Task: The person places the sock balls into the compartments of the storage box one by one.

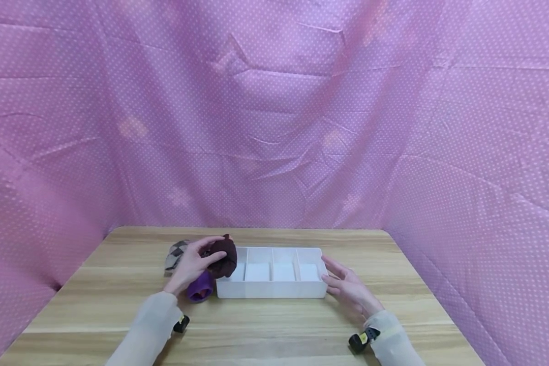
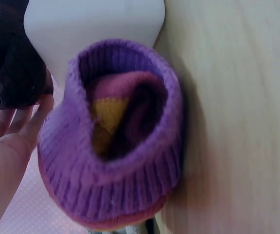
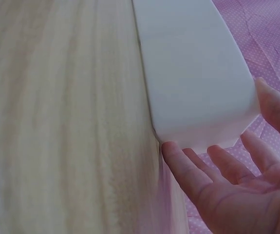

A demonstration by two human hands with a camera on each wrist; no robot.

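Observation:
My left hand [image 1: 203, 254] grips a rolled dark brown sock [image 1: 223, 256] just over the left end of a white divided tray [image 1: 272, 294]. The left wrist view shows the brown sock [image 2: 8, 63] against my fingers [image 2: 13, 122]. A rolled purple sock [image 1: 200, 288] lies on the table below my left hand, touching the tray's left end; this purple sock [image 2: 115, 141] has pink and yellow inside. My right hand [image 1: 333, 272] is open, its straight fingers [image 3: 188, 165] touching the right end of the tray [image 3: 193, 73]. The three compartments I can see into hold nothing.
A grey checked sock roll [image 1: 176, 252] lies on the wooden table [image 1: 274, 330] behind my left hand. Pink dotted cloth [image 1: 274, 127] hangs round the back and both sides of the table.

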